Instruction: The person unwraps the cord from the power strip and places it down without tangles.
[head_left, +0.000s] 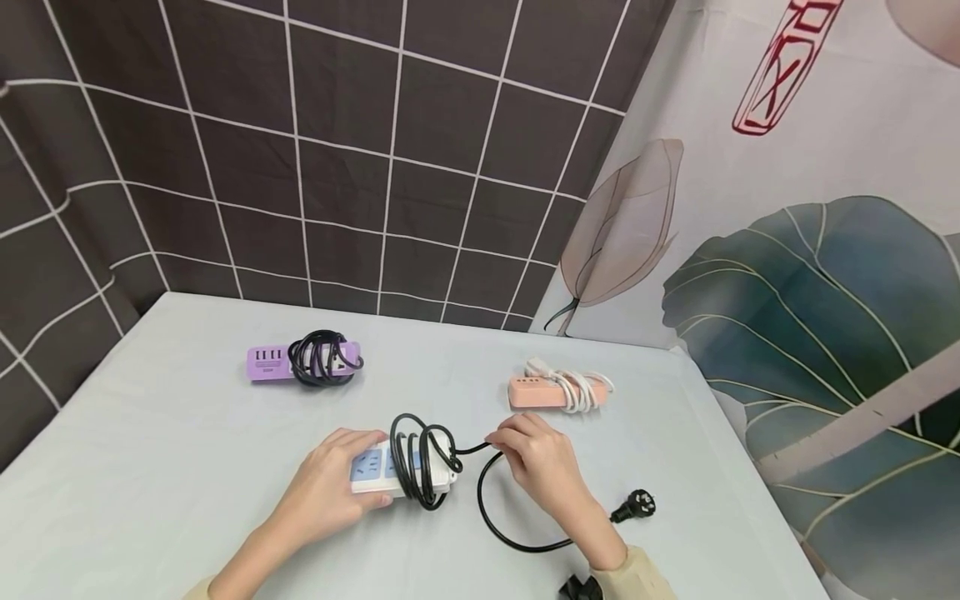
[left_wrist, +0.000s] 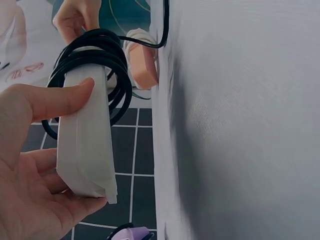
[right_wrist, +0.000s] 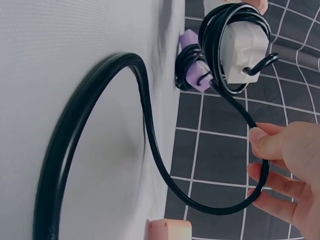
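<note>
My left hand (head_left: 330,485) grips one end of a white power strip (head_left: 386,482) with blue socket faces, thumb on one side and fingers on the other, as the left wrist view also shows. Several loops of black cord (head_left: 411,467) are wound round the strip's other end. To its right, my right hand (head_left: 542,462) pinches that cord between thumb and fingers. From there the cord (right_wrist: 150,125) curves down to the table in the right wrist view. A black plug (head_left: 634,505) lies beyond the right wrist.
A purple power strip (head_left: 268,363) wrapped in black cord lies at the back left of the white table (head_left: 187,417). At the back right is a pink power strip (head_left: 534,392) wound with white cord. Part of a black object (head_left: 581,588) shows beside the right sleeve.
</note>
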